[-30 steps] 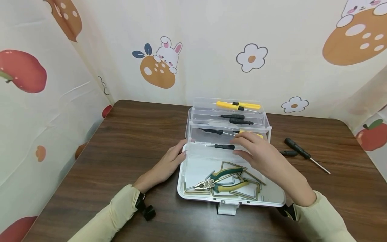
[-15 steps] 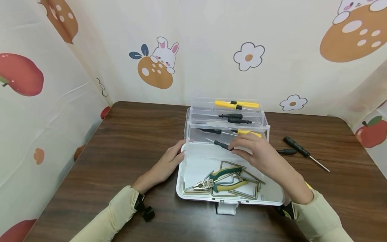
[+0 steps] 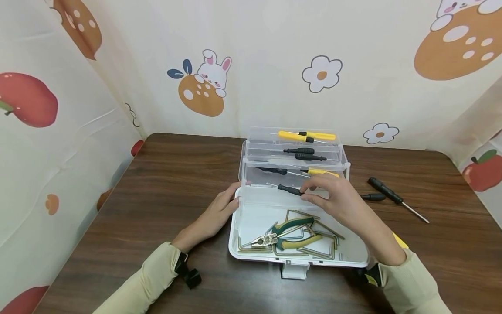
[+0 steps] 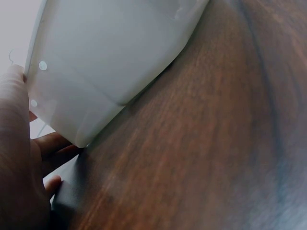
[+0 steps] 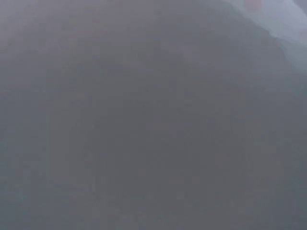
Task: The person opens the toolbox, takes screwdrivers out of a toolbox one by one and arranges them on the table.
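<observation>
My right hand point(image 3: 341, 196) pinches the handle end of a small black screwdriver point(image 3: 289, 189) between thumb and fingers, over the open toolbox point(image 3: 251, 218). Its thin shaft points left. At the box's left side, my left hand point(image 3: 217, 211) holds the edge; in the left wrist view, fingers point(image 4: 53, 143) curl at the corner of the white wall point(image 4: 110, 48). Inside the white base lie pliers point(image 3: 296, 231) with green and yellow handles, among several metal hex keys point(image 3: 319, 253). The right wrist view is only a grey blur.
Clear tiered trays point(image 3: 259, 152) at the back hold yellow screwdrivers point(image 3: 319, 136) and black screwdrivers point(image 3: 310, 157). Right of the box, a larger black screwdriver point(image 3: 386, 191) lies on the brown table point(image 3: 188, 165) beside another black handle point(image 3: 372, 197). A yellow piece point(image 3: 400, 240) shows behind the right wrist.
My right hand has closed on the small black screwdriver, which lay in the tray a second ago. It has tilted and shifted slightly. The left hand has stayed at the box.
</observation>
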Available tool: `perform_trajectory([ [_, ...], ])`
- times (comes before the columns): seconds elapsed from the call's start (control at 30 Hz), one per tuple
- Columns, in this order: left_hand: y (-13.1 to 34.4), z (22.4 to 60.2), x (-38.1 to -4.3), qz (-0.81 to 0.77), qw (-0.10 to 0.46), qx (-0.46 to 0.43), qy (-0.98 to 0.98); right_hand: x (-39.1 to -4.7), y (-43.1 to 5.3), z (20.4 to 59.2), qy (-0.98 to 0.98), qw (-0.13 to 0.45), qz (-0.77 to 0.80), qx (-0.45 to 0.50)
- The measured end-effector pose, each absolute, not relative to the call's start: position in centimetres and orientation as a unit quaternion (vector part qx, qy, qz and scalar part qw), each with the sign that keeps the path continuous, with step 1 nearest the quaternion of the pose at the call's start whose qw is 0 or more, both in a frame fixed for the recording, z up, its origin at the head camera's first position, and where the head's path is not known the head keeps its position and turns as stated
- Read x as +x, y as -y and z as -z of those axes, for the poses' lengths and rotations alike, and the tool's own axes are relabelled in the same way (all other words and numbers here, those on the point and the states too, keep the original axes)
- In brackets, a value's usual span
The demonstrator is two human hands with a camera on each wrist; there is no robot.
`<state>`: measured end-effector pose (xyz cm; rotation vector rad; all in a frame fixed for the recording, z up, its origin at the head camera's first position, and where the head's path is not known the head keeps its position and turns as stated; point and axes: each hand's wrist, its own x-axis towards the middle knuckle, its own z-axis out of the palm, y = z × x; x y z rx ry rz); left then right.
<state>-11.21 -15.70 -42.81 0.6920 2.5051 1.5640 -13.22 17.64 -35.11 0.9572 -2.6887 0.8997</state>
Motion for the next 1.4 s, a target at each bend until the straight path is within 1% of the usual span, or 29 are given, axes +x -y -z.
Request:
perform_trajectory([
  [0.27,15.73,42.89,-11.23,-0.515,0.064,0.221,-0.825,-13.21,-17.56,35.25,0.900,0.074,-0.308,0.300],
  [0.47,15.61,43.08,-11.31,-0.513,0.055,0.232,-0.825,-13.08,-17.66,35.36,0.899,0.084,-0.310,0.299],
  [0.8,15.55,43.23,-11.16,-0.517,0.066,0.210,-0.827,-12.77,-17.67,35.16,0.904,0.109,-0.287,0.297],
  [1.13,15.52,42.60,-11.16,-0.522,0.070,0.206,-0.825,-12.30,-18.01,34.72,0.913,0.112,-0.268,0.285],
  [1.4,15.53,42.76,-11.17,-0.531,0.067,0.201,-0.820,-12.47,-18.12,34.81,0.910,0.133,-0.255,0.299],
])
